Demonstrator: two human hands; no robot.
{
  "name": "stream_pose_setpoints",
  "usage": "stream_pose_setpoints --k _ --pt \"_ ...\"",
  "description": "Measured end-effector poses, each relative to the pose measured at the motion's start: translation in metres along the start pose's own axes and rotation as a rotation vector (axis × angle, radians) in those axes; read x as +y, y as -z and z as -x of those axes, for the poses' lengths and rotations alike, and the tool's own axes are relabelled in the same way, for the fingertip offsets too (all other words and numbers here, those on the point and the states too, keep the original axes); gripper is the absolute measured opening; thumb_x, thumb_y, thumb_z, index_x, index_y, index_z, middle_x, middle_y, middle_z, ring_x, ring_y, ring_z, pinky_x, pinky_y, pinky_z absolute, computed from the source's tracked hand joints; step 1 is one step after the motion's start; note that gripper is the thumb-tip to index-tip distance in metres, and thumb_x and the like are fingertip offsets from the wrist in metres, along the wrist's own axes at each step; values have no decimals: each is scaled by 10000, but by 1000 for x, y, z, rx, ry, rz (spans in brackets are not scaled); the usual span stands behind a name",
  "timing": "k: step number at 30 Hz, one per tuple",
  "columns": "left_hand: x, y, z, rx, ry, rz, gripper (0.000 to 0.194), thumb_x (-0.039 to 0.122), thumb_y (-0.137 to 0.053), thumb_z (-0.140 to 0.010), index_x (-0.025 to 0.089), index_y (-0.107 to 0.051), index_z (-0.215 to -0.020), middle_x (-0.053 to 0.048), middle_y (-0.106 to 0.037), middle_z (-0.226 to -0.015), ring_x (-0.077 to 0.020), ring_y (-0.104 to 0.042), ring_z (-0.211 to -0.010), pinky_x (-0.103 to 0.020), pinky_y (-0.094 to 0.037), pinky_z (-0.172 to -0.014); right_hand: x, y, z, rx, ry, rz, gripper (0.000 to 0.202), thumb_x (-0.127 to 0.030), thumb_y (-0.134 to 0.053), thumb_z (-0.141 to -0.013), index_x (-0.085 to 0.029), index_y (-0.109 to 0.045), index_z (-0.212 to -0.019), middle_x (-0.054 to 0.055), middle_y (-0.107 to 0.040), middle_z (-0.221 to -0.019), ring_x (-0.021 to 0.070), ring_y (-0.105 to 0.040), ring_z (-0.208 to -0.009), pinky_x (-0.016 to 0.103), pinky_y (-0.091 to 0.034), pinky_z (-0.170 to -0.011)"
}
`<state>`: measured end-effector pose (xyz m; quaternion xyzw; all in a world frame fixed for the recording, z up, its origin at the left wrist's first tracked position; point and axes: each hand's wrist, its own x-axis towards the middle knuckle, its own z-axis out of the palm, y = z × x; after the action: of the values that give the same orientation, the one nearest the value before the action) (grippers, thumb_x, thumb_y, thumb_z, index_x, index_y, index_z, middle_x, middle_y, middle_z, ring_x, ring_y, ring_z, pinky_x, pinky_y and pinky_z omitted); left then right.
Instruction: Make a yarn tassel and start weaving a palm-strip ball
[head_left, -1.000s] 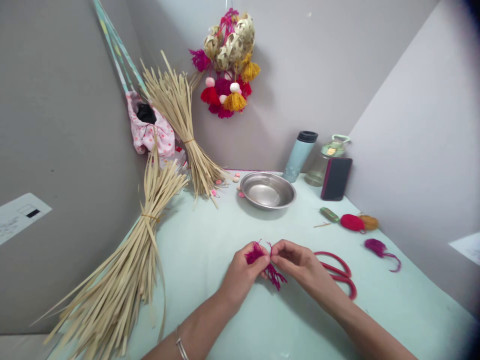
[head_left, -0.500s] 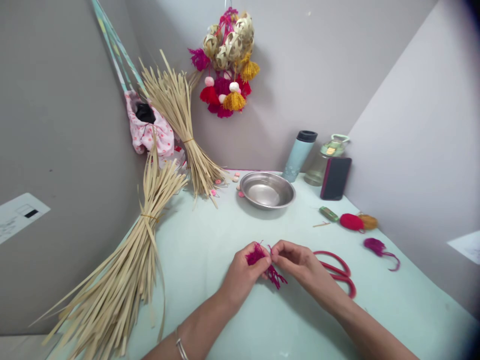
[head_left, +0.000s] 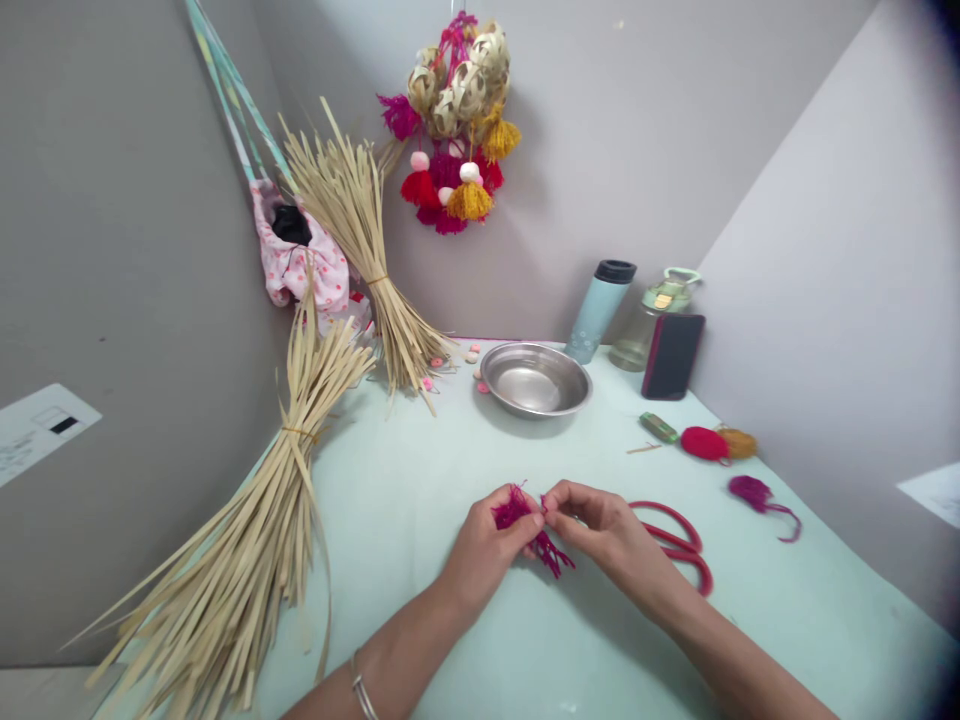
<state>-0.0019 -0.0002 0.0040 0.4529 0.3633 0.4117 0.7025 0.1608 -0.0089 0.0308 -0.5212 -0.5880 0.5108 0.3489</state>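
A small bundle of magenta yarn [head_left: 553,556], frayed at both ends like a tassel, is pinched in my left hand [head_left: 495,535] near the middle of the table. Thumb and fingers cover its centre. My right hand [head_left: 592,515] is right beside it, thumb and forefinger closed on a magenta strand [head_left: 544,503] that rises from the bundle. Red-handled scissors [head_left: 679,545] lie just right of my right hand, their blades hidden beneath it. Further right is a loose magenta yarn hank [head_left: 750,490] with a trailing tail.
Bundled dry palm-like strips [head_left: 292,450] lie at left, with another bundle [head_left: 379,290] behind. A steel bowl [head_left: 534,395], blue tumbler [head_left: 600,310], green bottle [head_left: 637,335] and phone [head_left: 673,357] stand at the back. Red yarn [head_left: 703,443] lies right. Woven balls with tassels [head_left: 454,125] hang above.
Both hands stay almost in place. The right fingertips shift very slightly at the strand; the rest of the scene looks the same.
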Motion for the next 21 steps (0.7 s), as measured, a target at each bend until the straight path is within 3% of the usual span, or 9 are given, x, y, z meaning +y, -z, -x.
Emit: stream_pose_setpoints --k 8,15,21 --pt "4 0 0 62 49 98 164 283 -638 -777 168 -533 -728 29 -524 -657 -96 -494 -586 -237 -406 -648 3 -1 -1 -3 -15 20 147 -316 -591 -824 -179 -590 -772 3 -594 -712 150 -525 -670 261 -406 -631" --pt "0 1 1 -16 39 23 186 322 -664 -771 160 -576 -800 5 -556 -675 -115 -505 -602 -254 -402 -631 -1 -1 0 37 22 41 155 -323 -598 -827 -180 -598 -770 -4 -572 -705 138 -501 -646 254 -399 -606" --pt "3 -1 1 -5 44 23 160 289 -662 -749 158 -570 -750 6 -546 -676 -113 -499 -614 -248 -408 -631 -5 -4 2 60 66 137 175 -346 -603 -826 -185 -594 -758 4 -574 -716 157 -507 -679 271 -414 -640"
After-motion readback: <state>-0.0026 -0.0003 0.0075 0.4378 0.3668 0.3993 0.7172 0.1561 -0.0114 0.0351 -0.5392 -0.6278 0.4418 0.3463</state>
